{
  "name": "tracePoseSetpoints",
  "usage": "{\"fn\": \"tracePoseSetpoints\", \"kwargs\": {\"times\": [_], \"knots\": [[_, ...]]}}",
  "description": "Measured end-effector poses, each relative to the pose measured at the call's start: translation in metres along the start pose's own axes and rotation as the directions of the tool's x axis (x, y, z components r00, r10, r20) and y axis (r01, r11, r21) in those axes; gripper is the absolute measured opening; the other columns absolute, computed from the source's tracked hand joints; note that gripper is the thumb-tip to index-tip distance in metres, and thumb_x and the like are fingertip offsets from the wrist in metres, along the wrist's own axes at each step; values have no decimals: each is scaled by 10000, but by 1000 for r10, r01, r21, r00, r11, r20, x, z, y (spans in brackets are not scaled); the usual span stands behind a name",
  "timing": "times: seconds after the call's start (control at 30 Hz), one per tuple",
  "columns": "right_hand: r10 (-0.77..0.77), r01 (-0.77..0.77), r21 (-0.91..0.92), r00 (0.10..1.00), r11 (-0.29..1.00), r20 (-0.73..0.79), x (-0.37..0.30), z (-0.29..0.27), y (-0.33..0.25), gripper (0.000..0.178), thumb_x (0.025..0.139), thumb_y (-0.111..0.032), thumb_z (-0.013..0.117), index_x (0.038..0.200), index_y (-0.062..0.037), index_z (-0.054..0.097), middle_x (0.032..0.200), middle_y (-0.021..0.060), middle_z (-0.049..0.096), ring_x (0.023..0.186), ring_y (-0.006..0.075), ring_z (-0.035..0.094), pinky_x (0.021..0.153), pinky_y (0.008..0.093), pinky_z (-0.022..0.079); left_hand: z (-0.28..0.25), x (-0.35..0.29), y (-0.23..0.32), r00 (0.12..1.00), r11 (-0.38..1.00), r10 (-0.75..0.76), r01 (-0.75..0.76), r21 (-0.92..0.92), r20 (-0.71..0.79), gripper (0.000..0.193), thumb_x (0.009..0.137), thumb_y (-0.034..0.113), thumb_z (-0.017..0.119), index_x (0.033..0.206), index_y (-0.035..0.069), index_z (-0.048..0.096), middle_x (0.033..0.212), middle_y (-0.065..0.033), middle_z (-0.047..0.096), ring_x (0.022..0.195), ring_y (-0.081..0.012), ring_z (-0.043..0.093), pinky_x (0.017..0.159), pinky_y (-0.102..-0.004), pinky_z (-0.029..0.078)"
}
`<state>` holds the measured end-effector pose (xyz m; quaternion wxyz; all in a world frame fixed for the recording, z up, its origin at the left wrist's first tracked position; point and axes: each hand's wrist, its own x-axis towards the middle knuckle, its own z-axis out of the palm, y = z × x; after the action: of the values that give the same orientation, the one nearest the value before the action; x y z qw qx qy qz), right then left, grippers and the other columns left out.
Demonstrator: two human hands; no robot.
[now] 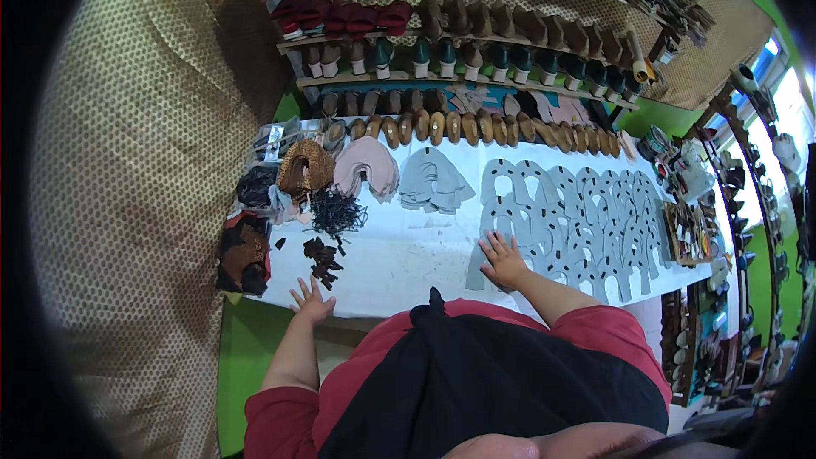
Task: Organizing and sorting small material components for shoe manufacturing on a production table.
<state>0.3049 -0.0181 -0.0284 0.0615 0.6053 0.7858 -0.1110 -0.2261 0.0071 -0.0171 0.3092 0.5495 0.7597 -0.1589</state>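
My left hand (314, 303) is at the table's front edge with its fingers spread and nothing in them. Just beyond it lies a small heap of dark brown strips (323, 261), and behind that a tangle of thin black strips (337, 211). My right hand (503, 264) rests with fingers apart at the left side of many grey horseshoe-shaped shoe-upper pieces (586, 225). These overlap in rows, several with a small dark tab on them. A stack of similar grey pieces (434, 183) lies farther back, next to a pink stack (365, 166) and a brown patterned stack (304, 167).
A white-covered table (408, 263) holds all this. Brown shoe lasts (455, 127) line its back, below shelves of heeled shoes (446, 53). Dark red and brown scraps (244, 253) are at the left corner. A tool box (690, 232) stands right, near shoe racks (748, 170).
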Motion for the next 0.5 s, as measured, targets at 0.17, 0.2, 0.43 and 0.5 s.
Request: {"fn": "tracePoseSetpoints", "kwargs": {"times": [0.17, 0.2, 0.43, 0.5], "knots": [[54, -51, 46, 996, 998, -76, 23, -9, -11, 707, 962, -501, 456, 1550, -168, 246, 1627, 137, 146, 1508, 330, 110, 1150, 659, 84, -4, 0, 2, 1000, 1000, 8, -7, 4, -4, 1094, 853, 593, 598, 1550, 250, -172, 1602, -138, -263, 1452, -479, -199, 1122, -690, 8], [48, -45, 43, 996, 998, -77, 32, -11, -13, 707, 962, -501, 456, 1550, -168, 246, 1627, 137, 146, 1508, 330, 110, 1150, 659, 84, -4, -1, 1, 1000, 1000, 12, -12, -2, 11, 1099, 853, 591, 601, 1548, 249, -178, 1600, -141, -267, 1448, -483, -206, 1120, -692, 5], [276, -237, 216, 945, 947, -175, 125, -45, -16, 666, 962, -456, 496, 1532, -184, 284, 1600, 55, 256, 1491, 334, 177, 1109, 711, 154, -13, -2, 2, 996, 1000, 26, -26, -9, 85, 1113, 854, 583, 612, 1544, 241, -191, 1590, -150, -288, 1435, -490, -238, 1114, -695, -9], [357, -294, 327, 921, 898, -153, 153, -58, -16, 647, 960, -442, 509, 1522, -188, 311, 1579, 41, 317, 1485, 337, 197, 1105, 717, 163, -11, -1, 0, 997, 1000, 23, -21, -19, 78, 1105, 857, 580, 609, 1545, 239, -186, 1590, -150, -288, 1435, -492, -237, 1113, -696, -12]]}}
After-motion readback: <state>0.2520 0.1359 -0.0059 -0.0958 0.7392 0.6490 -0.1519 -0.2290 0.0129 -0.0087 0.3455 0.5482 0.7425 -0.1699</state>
